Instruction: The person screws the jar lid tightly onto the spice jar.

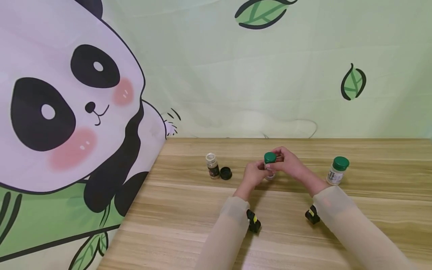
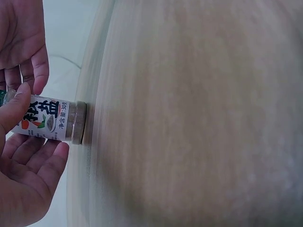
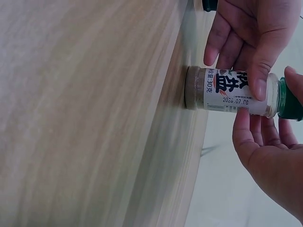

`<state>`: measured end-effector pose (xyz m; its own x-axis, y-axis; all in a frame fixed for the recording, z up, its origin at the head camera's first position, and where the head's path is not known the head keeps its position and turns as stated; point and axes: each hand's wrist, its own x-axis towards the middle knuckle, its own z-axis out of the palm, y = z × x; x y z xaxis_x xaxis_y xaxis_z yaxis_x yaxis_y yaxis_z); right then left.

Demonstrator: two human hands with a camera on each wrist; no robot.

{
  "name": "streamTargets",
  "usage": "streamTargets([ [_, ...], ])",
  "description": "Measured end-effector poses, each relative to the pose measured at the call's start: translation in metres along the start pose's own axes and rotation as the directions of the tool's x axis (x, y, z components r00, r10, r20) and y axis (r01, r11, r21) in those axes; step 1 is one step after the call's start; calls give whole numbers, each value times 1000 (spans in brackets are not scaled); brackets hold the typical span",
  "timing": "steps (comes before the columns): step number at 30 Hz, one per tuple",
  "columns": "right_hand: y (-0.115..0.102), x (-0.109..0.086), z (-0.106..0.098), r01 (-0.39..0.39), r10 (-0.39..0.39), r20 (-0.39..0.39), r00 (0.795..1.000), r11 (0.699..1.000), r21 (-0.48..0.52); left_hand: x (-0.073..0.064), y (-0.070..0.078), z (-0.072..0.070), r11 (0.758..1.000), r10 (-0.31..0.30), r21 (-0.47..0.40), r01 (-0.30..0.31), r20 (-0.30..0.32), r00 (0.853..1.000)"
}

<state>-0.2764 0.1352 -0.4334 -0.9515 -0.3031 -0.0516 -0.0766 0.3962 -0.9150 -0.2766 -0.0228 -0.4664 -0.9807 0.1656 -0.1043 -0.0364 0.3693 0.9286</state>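
A small clear spice jar (image 2: pixel 57 116) with a white label and grey-brown contents stands upright on the table, between both hands. My left hand (image 1: pixel 254 175) grips its body, with the thumb lying across the label (image 3: pixel 225 90) in the right wrist view. From the other side my right hand (image 1: pixel 287 163) reaches over and pinches the green cap (image 1: pixel 270 157) at the jar's top. The cap sits on the jar's neck; whether it is loose or tight cannot be told. Part of the label is hidden behind the fingers.
To the left stands an uncapped glass jar (image 1: pixel 212 167) with a dark label, a black cap (image 1: pixel 225 173) beside it on the table. Another green-capped jar (image 1: pixel 337 170) stands at the right, near the right forearm. A printed panda cloth (image 1: pixel 216 75) hangs behind the wooden table (image 1: pixel 168 225).
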Motion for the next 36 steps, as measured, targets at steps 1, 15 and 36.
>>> streamTargets([
  [1, 0, 0, 1, -1, 1, -1, 1000, 1000, -4, 0, -1, 0, 1000, 0, 1, 0, -1, 1000],
  [15, 2, 2, 6, -17, 18, 11, 1000, 999, -28, -3, -3, -3, 1000, 6, 2, -6, -9, 1000],
  [36, 4, -5, 1, 41, -40, 9, 999, 993, -114, -6, -1, 2, 998, 52, 47, -52, -10, 999],
])
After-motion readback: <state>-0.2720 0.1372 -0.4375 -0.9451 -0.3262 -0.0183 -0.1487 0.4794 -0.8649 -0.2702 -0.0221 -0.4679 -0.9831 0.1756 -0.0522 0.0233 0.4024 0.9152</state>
